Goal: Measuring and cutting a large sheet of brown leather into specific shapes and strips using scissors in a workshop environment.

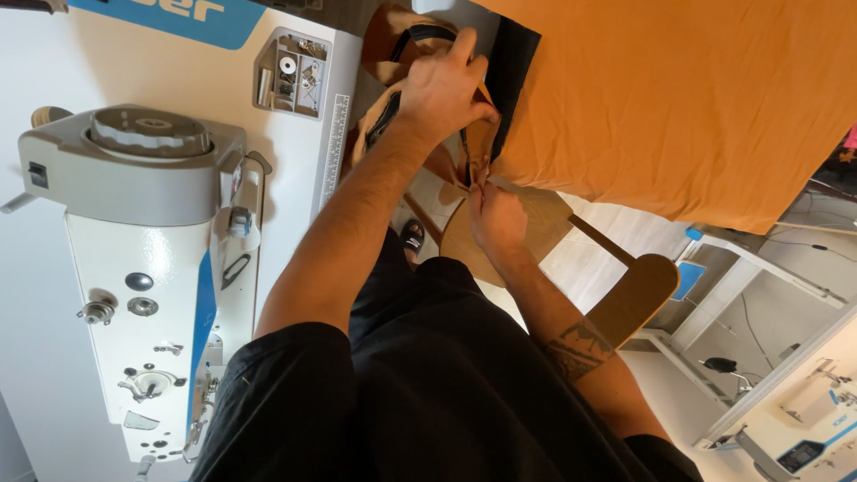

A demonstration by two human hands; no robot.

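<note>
Two bare hands work at the centre top of the frame, above the person's black shorts (428, 393), which fill the bottom centre.

Right hand (496, 217), on a tattooed forearm coming up from the lower right: fingers closed, pinching the lower edge of a tan fabric piece (479, 147) just right of centre.

Left hand (444, 89), further up, near the top edge: fingers curled shut around the upper part of the same tan fabric piece. The fabric hangs bunched between the two hands, so both hands touch it.

Under the hands: wooden chair (629, 299), round seat at centre, backrest toward the right. A sandalled foot (411, 236) shows on the pale floor beside it.

Just right of the hands: black fabric strip (514, 67), lying along the edge of a large orange cloth (678, 98) that covers the upper right.

Left side of frame: white sewing machine (143, 268) on its white table. A small parts tray (291, 73) is at upper left.

Lower right corner, far: a second sewing machine (803, 428).
</note>
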